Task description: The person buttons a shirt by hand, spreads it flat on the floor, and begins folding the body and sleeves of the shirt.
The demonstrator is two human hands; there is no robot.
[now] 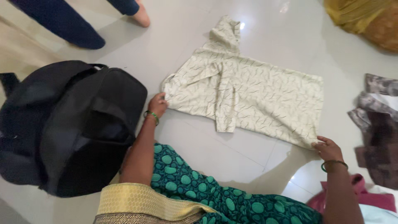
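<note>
**Both hands pinch the cream shirt's near corners**

Left hand [158, 104] is closed on the collar-end corner of the cream patterned shirt [265, 95]; right hand [327, 148] is clamped on the hem corner at about four o'clock, so the two hands sit well apart. Between them the shirt lies flat on the pale tiled floor [207, 153], one sleeve already folded across its body, the other reaching toward twelve o'clock. By that showing the folding looks about half done: the body is not yet doubled over. At nine o'clock sits a black backpack [70, 124]. Grey-brown clothes [379, 132] lie at three o'clock, a yellow cloth [365, 18] at one o'clock.
</note>
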